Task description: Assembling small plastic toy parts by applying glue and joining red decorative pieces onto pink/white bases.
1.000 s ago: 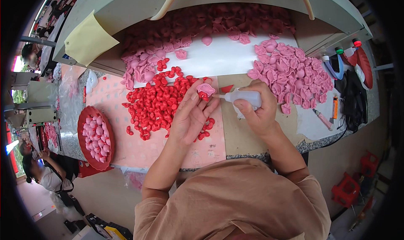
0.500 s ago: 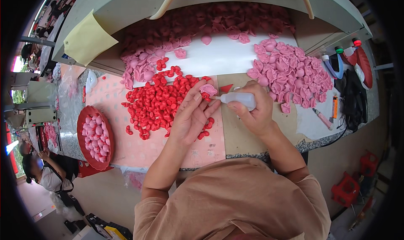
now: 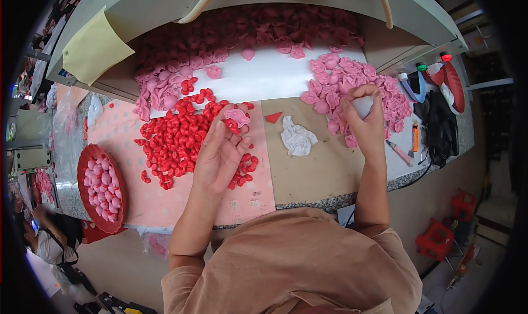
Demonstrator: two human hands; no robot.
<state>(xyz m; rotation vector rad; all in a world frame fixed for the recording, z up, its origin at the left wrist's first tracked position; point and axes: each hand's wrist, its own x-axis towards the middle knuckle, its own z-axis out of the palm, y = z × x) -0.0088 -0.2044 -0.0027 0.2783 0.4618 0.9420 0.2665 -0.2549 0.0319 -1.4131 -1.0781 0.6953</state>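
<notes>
My left hand (image 3: 220, 151) is palm up over a heap of small glossy red bean-shaped pieces (image 3: 176, 140). Between its thumb and fingertips it grips a pink ruffled, shell-like piece (image 3: 237, 117), with a red piece (image 3: 231, 126) against its lower side. My right hand (image 3: 366, 124) is closed round a translucent white squeeze bottle (image 3: 363, 106), in front of the pile of pink ruffled pieces (image 3: 344, 74) on the right; the bottle's nozzle is hidden. On the brown paper between my hands lie a crumpled white tissue (image 3: 298, 136) and a small red triangular scrap (image 3: 273, 117).
A red scalloped bowl (image 3: 122, 204) of pink and red pieces stands at the left. More pink pieces (image 3: 247, 33) fill the grey-green box-like housing (image 3: 159, 17) at the back. Cutter (image 3: 400, 153), orange tube (image 3: 415, 138) and black bag (image 3: 441, 127) lie right. Another person (image 3: 52, 242) is far left.
My right hand has drawn the bottle away to the right from the pink piece, uncovering the tissue. My left hand still holds the pink piece. The whole view has shifted slightly.
</notes>
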